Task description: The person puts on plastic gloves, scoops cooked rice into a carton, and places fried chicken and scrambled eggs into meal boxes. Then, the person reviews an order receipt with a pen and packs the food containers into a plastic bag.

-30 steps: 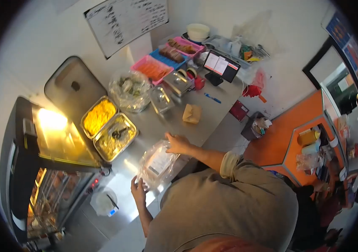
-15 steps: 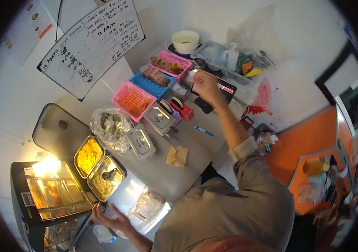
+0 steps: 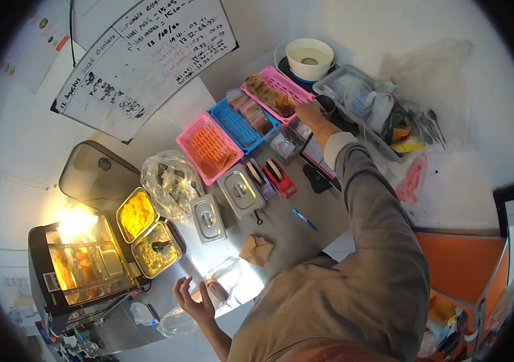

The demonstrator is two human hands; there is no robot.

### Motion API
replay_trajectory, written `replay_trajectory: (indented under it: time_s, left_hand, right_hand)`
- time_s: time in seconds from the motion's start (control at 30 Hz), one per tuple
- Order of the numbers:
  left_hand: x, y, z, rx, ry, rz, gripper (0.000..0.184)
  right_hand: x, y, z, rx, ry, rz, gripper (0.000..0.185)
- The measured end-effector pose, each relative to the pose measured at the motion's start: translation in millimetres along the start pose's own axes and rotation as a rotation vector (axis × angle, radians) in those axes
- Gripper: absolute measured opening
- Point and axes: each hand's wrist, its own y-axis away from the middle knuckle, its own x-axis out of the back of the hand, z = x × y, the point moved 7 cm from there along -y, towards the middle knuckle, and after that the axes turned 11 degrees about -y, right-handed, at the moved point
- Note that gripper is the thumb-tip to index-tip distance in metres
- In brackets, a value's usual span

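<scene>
My right hand (image 3: 312, 114) is at the near right end of the far pink basket (image 3: 282, 79), beside its brown packets (image 3: 267, 95) and a dark cup (image 3: 325, 105). Its fingertips are hidden, so any hold is unclear. My left hand (image 3: 197, 303) hovers over the front of the counter, fingers apart and curved, holding nothing. Just behind it lies a clear plastic bag with a brown packet (image 3: 216, 291). A folded brown paper (image 3: 256, 250) rests on the counter between my hands.
At left, a lit warming cabinet (image 3: 91, 265) stands by steel pans of yellow food (image 3: 137, 215) and pale food (image 3: 153, 256). Lidded steel pans (image 3: 240, 192), tape dispensers (image 3: 279, 179), a blue basket (image 3: 242, 128) and a pen (image 3: 304, 219) occupy the counter. A white pot (image 3: 309, 60) stands behind.
My right hand has moved from above the tablet to the far pink basket's end. My left hand has moved away from the warming cabinet, towards the clear bag. The camera view has shifted.
</scene>
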Motion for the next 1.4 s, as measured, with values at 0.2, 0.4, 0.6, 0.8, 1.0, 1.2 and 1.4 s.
replay_trajectory:
  time_s: [0.2, 0.4, 0.6, 0.8, 1.0, 1.2, 1.4]
  left_hand:
    - [-9.7, 5.8, -16.8, 0.058, -0.069, -0.012, 0.025]
    - [-17.5, -4.5, -22.8, 0.103, -0.007, -0.116, 0.027]
    - [-14.5, -17.9, -4.3, -0.077, 0.063, -0.088, 0.027]
    - [-39.7, -33.1, 26.0, -0.109, 0.649, -0.355, 0.03]
    - [-85.9, 0.0, 3.6, 0.448, 1.6, -0.988, 0.052]
    - [-27.6, 39.3, -148.9, 0.404, 1.507, -0.704, 0.02]
    - [148.2, 53.7, -218.5, -0.278, -0.402, 0.205, 0.05]
  right_hand:
    - [-29.1, -29.4, 20.7, -0.136, -0.036, -0.068, 0.024]
    - [52.5, 8.6, 7.9, -0.1, -0.129, 0.029, 0.019]
    - [121.4, 73.5, 1.8, 0.126, -0.42, 0.541, 0.017]
    - [169.0, 190.0, -96.8, 0.3, -1.295, 0.574, 0.007]
    - [121.5, 386.5, -346.1, 0.358, -1.894, -0.372, 0.008]
    - [92.6, 474.8, -479.3, 0.261, -2.019, 0.031, 0.017]
    - [112.3, 492.6, -557.1, 0.557, -1.549, 0.276, 0.01]
